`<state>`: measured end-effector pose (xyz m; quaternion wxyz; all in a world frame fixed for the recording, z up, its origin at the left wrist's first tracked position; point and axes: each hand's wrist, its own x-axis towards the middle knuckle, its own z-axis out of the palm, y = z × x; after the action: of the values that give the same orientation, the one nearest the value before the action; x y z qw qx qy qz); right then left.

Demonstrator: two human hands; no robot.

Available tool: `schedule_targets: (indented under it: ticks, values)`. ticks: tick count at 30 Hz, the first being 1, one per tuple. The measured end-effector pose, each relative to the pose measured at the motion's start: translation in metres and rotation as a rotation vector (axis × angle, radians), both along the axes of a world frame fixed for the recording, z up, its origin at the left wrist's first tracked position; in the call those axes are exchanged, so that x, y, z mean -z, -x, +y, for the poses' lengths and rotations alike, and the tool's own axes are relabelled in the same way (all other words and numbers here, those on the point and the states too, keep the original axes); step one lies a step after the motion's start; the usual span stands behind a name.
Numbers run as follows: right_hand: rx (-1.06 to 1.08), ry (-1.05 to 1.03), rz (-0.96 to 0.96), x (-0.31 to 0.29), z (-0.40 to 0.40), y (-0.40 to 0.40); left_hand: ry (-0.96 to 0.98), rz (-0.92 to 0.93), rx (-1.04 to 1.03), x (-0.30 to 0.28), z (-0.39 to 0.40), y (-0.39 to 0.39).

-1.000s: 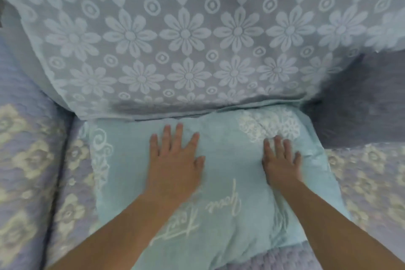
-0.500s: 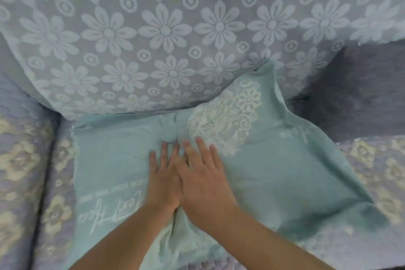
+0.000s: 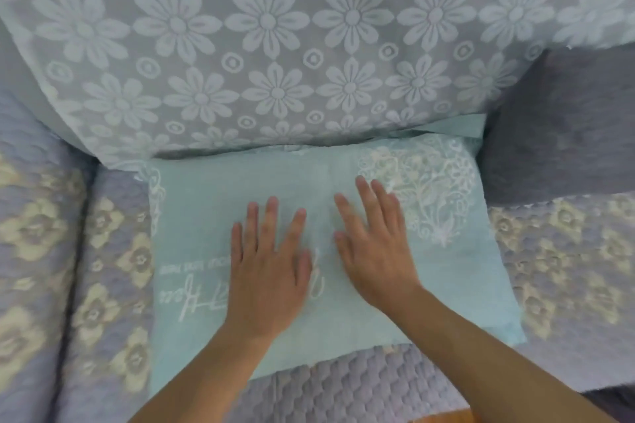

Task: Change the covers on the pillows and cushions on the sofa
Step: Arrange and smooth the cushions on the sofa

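Note:
A pale teal pillow (image 3: pixel 206 216) with a white lace heart and white script lies flat on the sofa seat, its far edge tucked under the back cushion. My left hand (image 3: pixel 268 264) lies flat on the pillow's middle, fingers straight and spread. Beside it, my right hand (image 3: pixel 374 247) presses flat on the pillow just left of the lace heart. Neither hand grips the cloth.
A large back cushion (image 3: pixel 275 45) in grey cloth with pale daisy print stands behind the pillow. The quilted lilac sofa cover (image 3: pixel 103 268) with cream flowers spreads left, right and in front. A plain grey cushion (image 3: pixel 556 120) sits at the right.
The pillow's raised right corner has come down and the pillow lies flat. My hands, pressed together half a second ago, have moved apart, the right one sliding toward the lace heart.

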<state>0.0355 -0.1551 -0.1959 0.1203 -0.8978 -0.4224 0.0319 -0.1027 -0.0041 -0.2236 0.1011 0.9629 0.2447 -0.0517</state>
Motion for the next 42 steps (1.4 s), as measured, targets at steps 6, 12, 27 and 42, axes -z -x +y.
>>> schedule_targets:
  ticks: [6,12,27,42]
  values:
    - [0.752,0.48,0.44,0.055,-0.128,-0.04,0.1,0.424,-0.368,0.044,0.082,0.076]
    - [1.003,0.052,0.628,0.034,-0.122,-0.086,0.508,-0.034,-0.819,0.018,0.1,0.057]
    - [0.992,-0.708,0.767,-0.095,-0.091,-0.104,0.763,-0.828,-0.968,-0.112,0.134,0.048]
    - [-0.153,-0.081,-0.149,-0.065,-0.003,-0.072,-0.242,-0.113,0.027,-0.078,0.064,-0.069]
